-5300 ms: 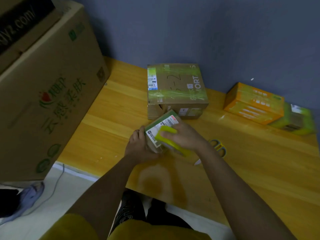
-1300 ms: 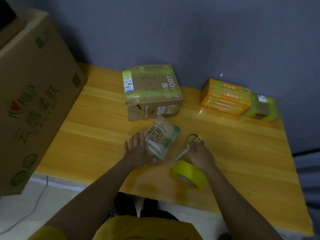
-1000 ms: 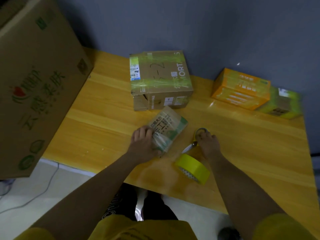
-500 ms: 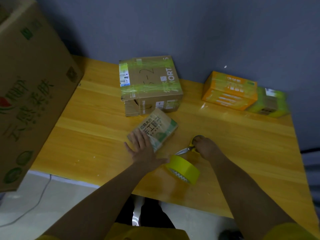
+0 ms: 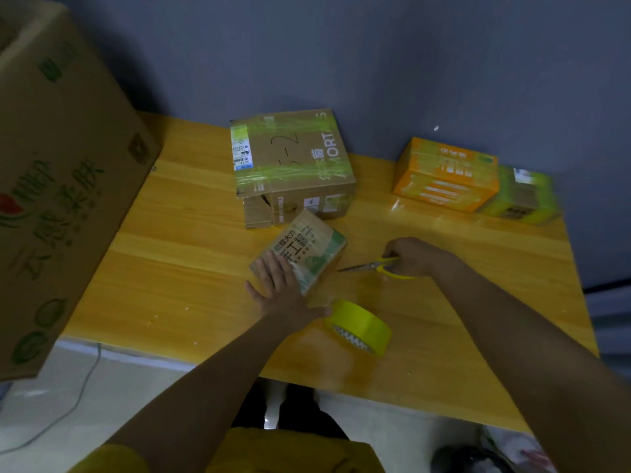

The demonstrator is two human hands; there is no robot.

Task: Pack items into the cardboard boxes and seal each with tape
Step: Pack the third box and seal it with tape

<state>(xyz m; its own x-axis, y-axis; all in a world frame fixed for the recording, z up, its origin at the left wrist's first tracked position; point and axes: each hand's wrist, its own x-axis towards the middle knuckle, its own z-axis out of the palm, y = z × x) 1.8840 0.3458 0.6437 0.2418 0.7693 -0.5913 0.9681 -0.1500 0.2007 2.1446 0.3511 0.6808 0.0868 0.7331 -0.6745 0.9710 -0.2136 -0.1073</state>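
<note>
Centre of frame: left hand [image 5: 283, 288] flat, fingers straight, on small tape-wrapped cardboard box [image 5: 302, 256]; right hand [image 5: 409, 257] grasping yellow-handled scissors [image 5: 379, 266], blades pointing left toward box; yellow tape roll [image 5: 358, 326] below

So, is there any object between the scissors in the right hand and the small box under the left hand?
Nothing visible: only bare wooden table lies between the yellow-handled scissors and the small taped cardboard box.

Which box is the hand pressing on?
The small box with the green corner, under the left hand. The bigger taped box and orange box sit untouched.
</note>
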